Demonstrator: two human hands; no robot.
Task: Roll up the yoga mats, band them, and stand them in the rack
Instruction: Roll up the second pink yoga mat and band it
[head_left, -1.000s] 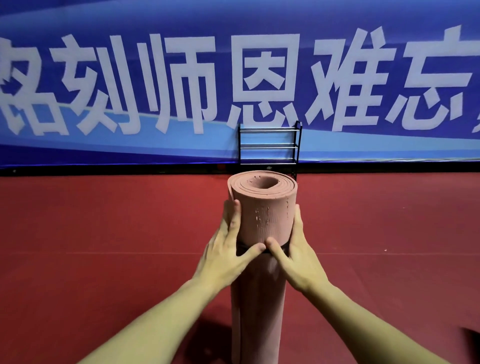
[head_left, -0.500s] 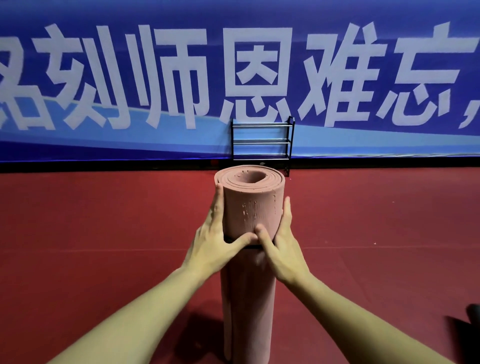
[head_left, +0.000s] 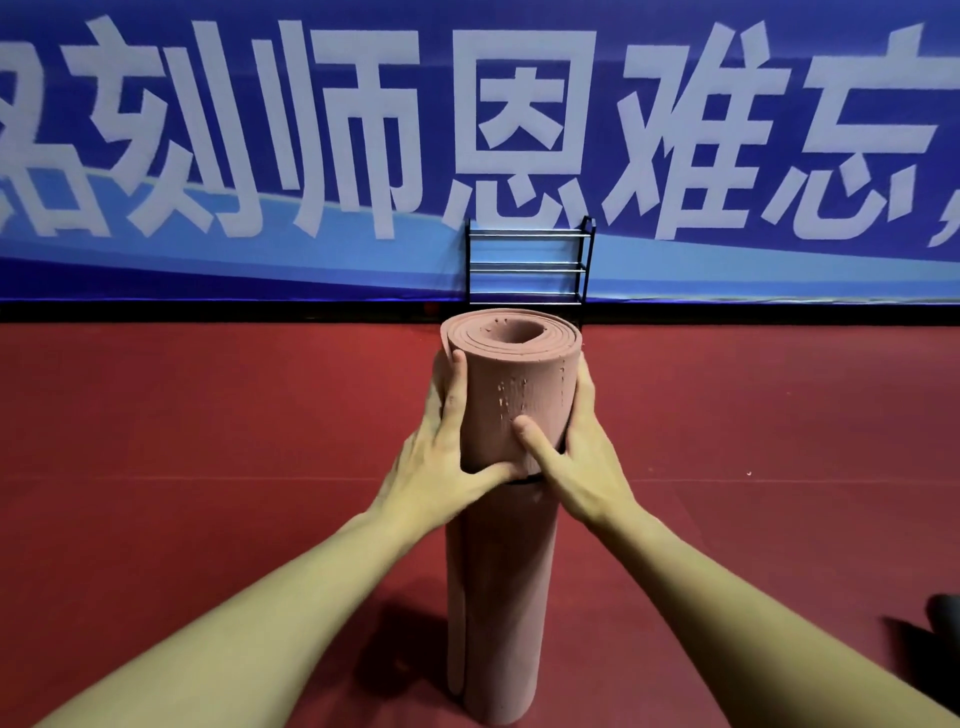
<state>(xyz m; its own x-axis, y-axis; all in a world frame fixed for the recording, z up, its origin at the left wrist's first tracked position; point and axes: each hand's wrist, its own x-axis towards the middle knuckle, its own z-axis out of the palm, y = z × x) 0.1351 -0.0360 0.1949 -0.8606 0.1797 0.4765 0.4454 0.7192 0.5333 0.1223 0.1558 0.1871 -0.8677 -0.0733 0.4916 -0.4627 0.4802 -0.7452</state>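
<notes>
Well short of the rack (head_left: 530, 265), on its near side and in line with it, the mat (head_left: 514, 395) is standing upright over the floor (head_left: 208, 467), rolled, its spiral top showing. Whether its foot is resting on the floor I cannot tell. The left hand (head_left: 441, 467) is wrapping the mat's left side, fingers reaching round the far face and thumb lying across the front. The right hand (head_left: 582, 467) is clasping the right side, thumb pressing up the front. Both thumbs are sitting at the band (head_left: 524, 480), a thin dark strip only partly showing, so how snugly it is gripping is unclear. The risks, as I judge them, are lying in the carry toward the rack. If the band is riding loose, the outer flap may spring open. Being held high, the tall roll may swing at its lower end. Its foot may also catch the rack's low rail and tip.
</notes>
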